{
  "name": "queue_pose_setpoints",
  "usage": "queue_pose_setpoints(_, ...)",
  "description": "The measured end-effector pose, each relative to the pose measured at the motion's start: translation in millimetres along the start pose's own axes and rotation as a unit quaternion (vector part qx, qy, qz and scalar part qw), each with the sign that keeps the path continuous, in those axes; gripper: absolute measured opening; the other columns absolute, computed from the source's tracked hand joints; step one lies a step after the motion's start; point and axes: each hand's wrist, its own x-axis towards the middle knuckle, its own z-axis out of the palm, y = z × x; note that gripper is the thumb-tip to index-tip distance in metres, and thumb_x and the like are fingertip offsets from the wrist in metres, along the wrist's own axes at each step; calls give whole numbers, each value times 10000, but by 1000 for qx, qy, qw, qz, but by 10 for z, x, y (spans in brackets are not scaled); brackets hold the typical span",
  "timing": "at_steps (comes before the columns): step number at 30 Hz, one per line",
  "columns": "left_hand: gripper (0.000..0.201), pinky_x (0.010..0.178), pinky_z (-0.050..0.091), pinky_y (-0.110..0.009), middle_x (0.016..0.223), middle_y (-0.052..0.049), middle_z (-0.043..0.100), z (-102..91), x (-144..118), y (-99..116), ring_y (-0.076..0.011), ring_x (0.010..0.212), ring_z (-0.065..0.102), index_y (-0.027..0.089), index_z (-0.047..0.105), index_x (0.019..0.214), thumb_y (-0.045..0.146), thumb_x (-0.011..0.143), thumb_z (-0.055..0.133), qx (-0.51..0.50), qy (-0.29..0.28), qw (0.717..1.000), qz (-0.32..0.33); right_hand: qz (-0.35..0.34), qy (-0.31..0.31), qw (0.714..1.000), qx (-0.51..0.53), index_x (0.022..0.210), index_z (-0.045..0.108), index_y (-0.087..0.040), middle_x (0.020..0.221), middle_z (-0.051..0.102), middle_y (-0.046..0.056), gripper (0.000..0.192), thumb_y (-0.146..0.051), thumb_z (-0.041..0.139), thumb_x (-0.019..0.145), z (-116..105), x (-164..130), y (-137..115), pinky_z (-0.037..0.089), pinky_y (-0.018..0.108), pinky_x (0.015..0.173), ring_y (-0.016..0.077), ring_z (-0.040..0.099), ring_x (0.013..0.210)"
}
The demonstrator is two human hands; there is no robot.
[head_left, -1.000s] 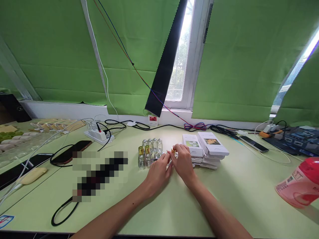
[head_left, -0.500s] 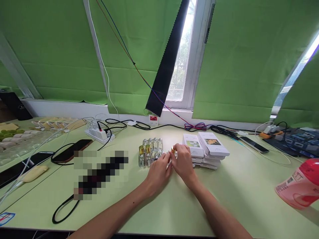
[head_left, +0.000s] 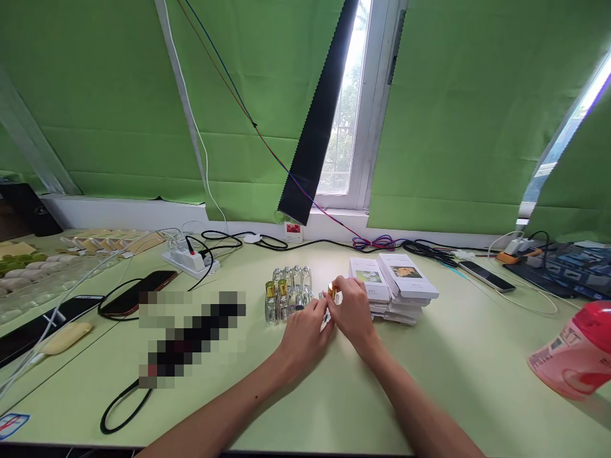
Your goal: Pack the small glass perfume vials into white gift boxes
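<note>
The right hand pinches a small gold cap in a fingertip grip, holding it over the neck of a small glass bottle that the left hand closes around and steadies on the desk; the two hands meet at the middle of the view, so one fixes the bottle while the other works its top, though the bottle itself is mostly hidden behind the fingers. Just at 9 o'clock from the hands stands a tight cluster of like glass bottles, two at its near left already wearing gold caps, the rest bare and clear, kept together within easy reach. At 3 o'clock, just beside the right hand, lies a low stack of flat white boxes with flower pictures on their lids. Farther out at 10 o'clock sit a white power strip with black cables, and a dark phone near it. Well apart at 3 o'clock a pink and red bottle lies tilted at the desk's edge, and another phone rests at 2 o'clock. Green blinds hang behind, over the window.
</note>
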Motion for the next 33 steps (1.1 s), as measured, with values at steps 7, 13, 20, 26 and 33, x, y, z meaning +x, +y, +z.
queue_pose_setpoints(7, 195, 670, 433, -305, 1055, -41, 711, -184, 29, -28, -238, 889, 697, 237, 536, 1051, 227, 857, 557, -17, 60, 998, -14, -10, -6, 1000, -8, 844, 543, -228, 745, 624, 7, 81, -172, 595, 871, -28, 2, 5, 417, 360, 885, 211, 574, 751)
queue_pose_setpoints(13, 330, 669, 470, -331, 1228, -113, 659, -220, 54, -44, -285, 959, 711, 201, 498, 1250, 229, 922, 517, 75, 20, 995, -57, -19, -13, 1000, -9, 865, 550, -224, 752, 635, 9, 73, -159, 581, 879, -23, 4, 15, 403, 348, 877, 212, 568, 758)
queue_pose_setpoints(20, 383, 651, 507, -344, 1208, -166, 645, -154, 18, -16, -306, 847, 737, 170, 498, 1358, 283, 992, 479, 185, -55, 975, -107, -16, -22, 1000, -11, 853, 558, -212, 743, 640, 14, 84, -129, 565, 863, -36, 5, -22, 391, 332, 874, 202, 567, 743)
queue_pose_setpoints(26, 464, 766, 534, -406, 1222, -208, 644, -138, 9, -7, -349, 950, 726, 170, 452, 1445, 307, 1003, 444, 187, -119, 967, -125, -19, -29, 999, -8, 868, 571, -208, 728, 645, 5, 95, -118, 542, 865, -47, 10, -46, 388, 325, 900, 176, 587, 688)
queue_pose_setpoints(33, 435, 760, 531, -386, 1242, -194, 640, -95, 13, -21, -329, 956, 727, 171, 464, 1414, 314, 1006, 416, 174, -121, 972, -102, -15, -47, 999, -13, 867, 592, -197, 741, 649, 12, 81, -125, 557, 880, -55, 4, -54, 407, 307, 839, 173, 568, 672)
